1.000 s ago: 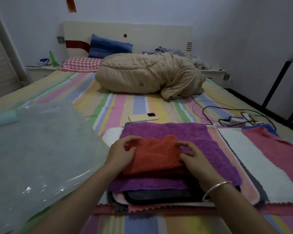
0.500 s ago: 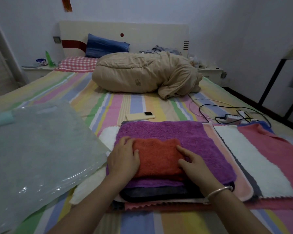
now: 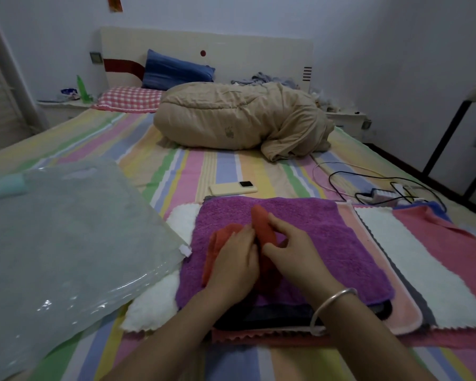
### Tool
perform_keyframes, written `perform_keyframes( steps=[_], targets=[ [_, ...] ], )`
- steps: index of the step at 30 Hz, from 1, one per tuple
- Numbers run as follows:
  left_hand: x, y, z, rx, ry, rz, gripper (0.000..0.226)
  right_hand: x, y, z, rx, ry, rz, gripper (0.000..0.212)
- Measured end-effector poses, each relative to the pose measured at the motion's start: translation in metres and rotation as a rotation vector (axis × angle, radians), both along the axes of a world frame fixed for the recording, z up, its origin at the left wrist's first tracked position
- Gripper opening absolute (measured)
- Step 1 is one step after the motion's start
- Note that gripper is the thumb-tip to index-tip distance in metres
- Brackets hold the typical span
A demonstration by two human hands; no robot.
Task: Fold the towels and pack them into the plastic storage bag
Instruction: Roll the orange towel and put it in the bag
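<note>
A small orange towel (image 3: 263, 229) lies bunched into a narrow fold on a purple towel (image 3: 308, 232), which tops a stack of spread towels on the bed. My left hand (image 3: 235, 259) lies over the orange towel's left part, fingers curled against the cloth. My right hand (image 3: 291, 248) pinches the raised right fold between thumb and fingers. Beneath the purple towel show a dark towel (image 3: 261, 316), a white fluffy one (image 3: 154, 301), a pink one (image 3: 396, 306) and a pink-and-white striped one (image 3: 423, 259). The clear plastic storage bag (image 3: 61, 243) lies flat at the left.
A phone (image 3: 232, 188) rests on the striped sheet just beyond the towels. A power strip with tangled cables (image 3: 382, 192) sits at the right. A beige duvet (image 3: 239, 121) and pillows (image 3: 176, 70) fill the head of the bed.
The orange towel was flat and wide under both hands; now it is folded inward into a narrow raised bundle, with my hands brought close together at its middle.
</note>
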State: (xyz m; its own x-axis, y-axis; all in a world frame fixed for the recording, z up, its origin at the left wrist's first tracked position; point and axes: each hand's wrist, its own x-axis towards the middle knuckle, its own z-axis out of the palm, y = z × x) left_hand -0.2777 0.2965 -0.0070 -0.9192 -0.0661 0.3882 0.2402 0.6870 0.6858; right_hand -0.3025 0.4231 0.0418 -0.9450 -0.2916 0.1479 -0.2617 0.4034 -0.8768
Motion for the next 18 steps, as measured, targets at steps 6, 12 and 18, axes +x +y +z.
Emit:
perform_keyframes(
  steps=[6,12,18],
  targets=[
    [0.012,-0.046,0.018,0.899,-0.183,0.379,0.035,0.021,-0.05,0.003,0.302,0.189,0.067,0.067],
    [0.017,-0.066,0.022,1.094,-0.369,0.288,0.023,0.035,-0.069,0.0,0.438,0.258,0.161,0.067],
    [0.009,-0.077,0.018,1.066,-0.497,0.225,0.026,0.042,-0.072,-0.002,0.365,0.354,0.246,0.068]
  ],
)
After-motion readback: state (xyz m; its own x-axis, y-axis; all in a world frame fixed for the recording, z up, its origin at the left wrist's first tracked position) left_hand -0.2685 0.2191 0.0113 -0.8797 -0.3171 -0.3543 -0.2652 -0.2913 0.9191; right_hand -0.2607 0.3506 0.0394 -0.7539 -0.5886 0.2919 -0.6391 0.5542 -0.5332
